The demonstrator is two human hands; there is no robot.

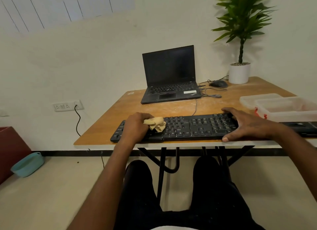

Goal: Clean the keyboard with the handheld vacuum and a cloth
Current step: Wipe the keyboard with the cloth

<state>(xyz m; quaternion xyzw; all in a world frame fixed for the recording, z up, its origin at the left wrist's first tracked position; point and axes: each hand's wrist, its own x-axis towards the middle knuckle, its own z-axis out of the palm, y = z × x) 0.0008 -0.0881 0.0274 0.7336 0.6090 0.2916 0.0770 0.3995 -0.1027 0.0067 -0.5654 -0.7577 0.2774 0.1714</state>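
The black keyboard lies long-ways, left to right, along the near edge of the table. The left hand squeezes a yellow cloth on its left keys. The right hand lies flat, holding the right end.

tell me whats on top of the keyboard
On the keyboard: left hand gripping a crumpled yellow cloth, right hand spread over its right end. Keys beneath them are hidden.
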